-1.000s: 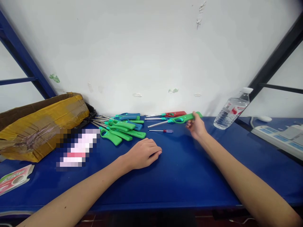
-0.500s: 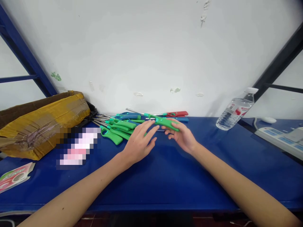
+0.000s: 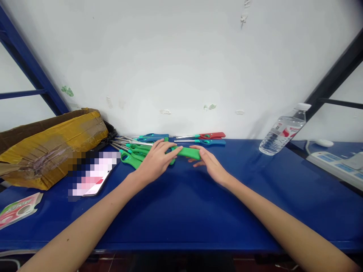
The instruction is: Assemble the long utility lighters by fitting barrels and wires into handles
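A green long-nosed gas lighter [image 3: 189, 153] lies crosswise between my hands just above the table. Around its trigger end are the closed fingers of my left hand [image 3: 157, 158], which hide that part. My right hand [image 3: 212, 165] holds the butt of the handle, thumb on the near side and fingers partly hidden behind. Left of my hands is a pile of green lighters [image 3: 131, 158] with metal stems, plus a blue lighter [image 3: 154, 137] on top. Beyond, along the wall, a red lighter [image 3: 212, 135] and another blue lighter [image 3: 211, 142] lie side by side.
On the blue table [image 3: 176, 219], a taped cardboard box [image 3: 56, 151], a phone [image 3: 98, 181] with a blurred screen and a printed card piece [image 3: 19, 209] lie left. A water bottle [image 3: 283, 130] and a white power strip [image 3: 334, 164] are at right. A white wall [image 3: 181, 68] stands behind.
The green lighter has come down and levelled out, its stem no longer raised over the pile. My left hand has moved left and closed on its front; my right hand has shifted to the butt.
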`<state>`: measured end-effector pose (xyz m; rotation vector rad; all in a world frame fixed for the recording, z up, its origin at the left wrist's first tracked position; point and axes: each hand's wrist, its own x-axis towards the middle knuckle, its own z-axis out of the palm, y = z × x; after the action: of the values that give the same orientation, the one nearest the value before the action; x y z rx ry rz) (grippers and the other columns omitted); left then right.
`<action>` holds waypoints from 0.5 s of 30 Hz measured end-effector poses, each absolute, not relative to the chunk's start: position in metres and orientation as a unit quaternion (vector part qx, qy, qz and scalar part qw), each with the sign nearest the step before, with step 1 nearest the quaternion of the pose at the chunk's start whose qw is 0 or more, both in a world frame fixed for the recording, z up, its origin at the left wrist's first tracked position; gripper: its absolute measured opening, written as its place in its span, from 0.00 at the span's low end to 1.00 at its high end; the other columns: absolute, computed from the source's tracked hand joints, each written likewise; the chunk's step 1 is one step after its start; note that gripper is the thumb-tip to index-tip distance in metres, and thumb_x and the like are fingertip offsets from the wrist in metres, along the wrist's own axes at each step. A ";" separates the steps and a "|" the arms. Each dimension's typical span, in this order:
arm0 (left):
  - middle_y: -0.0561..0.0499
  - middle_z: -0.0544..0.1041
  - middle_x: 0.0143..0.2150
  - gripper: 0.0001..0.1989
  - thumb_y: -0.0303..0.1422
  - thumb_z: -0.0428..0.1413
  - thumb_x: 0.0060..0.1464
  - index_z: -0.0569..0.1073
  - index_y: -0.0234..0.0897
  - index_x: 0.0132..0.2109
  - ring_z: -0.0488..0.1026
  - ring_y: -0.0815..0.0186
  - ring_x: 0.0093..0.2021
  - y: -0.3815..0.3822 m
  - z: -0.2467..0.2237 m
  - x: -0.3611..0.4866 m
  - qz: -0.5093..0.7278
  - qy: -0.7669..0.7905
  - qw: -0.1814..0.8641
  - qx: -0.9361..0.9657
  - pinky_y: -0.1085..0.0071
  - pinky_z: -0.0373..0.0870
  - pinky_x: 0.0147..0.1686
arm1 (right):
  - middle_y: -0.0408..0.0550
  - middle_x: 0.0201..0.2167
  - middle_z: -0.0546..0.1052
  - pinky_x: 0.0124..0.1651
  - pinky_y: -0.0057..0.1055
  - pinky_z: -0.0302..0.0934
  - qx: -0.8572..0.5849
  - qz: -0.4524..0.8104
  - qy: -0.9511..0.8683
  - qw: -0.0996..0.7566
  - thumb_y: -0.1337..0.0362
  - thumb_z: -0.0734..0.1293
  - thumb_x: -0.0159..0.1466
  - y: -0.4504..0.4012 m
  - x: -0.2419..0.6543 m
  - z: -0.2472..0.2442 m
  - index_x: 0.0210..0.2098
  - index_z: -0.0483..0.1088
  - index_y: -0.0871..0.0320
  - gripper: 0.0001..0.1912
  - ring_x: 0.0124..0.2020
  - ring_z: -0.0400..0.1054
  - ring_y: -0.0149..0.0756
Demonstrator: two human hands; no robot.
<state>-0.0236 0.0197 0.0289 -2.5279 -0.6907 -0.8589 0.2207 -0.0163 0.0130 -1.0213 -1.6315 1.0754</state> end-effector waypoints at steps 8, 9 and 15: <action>0.42 0.73 0.57 0.22 0.30 0.43 0.65 0.73 0.41 0.60 0.68 0.52 0.59 0.065 0.040 -0.068 -0.255 -0.398 0.113 -0.874 0.42 0.51 0.65 | 0.58 0.74 0.49 0.74 0.52 0.35 -0.468 0.204 -0.854 0.099 0.39 0.51 0.69 -0.037 0.217 0.016 0.70 0.55 0.62 0.41 0.75 0.35 0.52; 0.41 0.73 0.57 0.22 0.32 0.43 0.64 0.73 0.40 0.60 0.68 0.51 0.59 0.070 0.038 -0.074 -0.249 -0.417 0.098 -0.869 0.40 0.50 0.65 | 0.58 0.74 0.46 0.74 0.52 0.34 -0.471 0.202 -0.855 0.077 0.38 0.50 0.69 -0.039 0.215 0.017 0.71 0.52 0.62 0.42 0.75 0.32 0.52; 0.41 0.74 0.59 0.24 0.36 0.43 0.62 0.73 0.36 0.59 0.70 0.51 0.59 0.090 0.035 -0.100 -0.242 -0.458 0.003 -0.856 0.50 0.62 0.61 | 0.57 0.74 0.45 0.74 0.51 0.37 -0.462 0.170 -0.869 0.057 0.40 0.50 0.70 -0.041 0.214 0.019 0.72 0.50 0.61 0.41 0.75 0.34 0.52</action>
<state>-0.1004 0.0898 0.0350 -2.6832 -1.4347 -0.7577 0.2139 -0.0406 0.0192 -1.4015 -2.6338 0.5146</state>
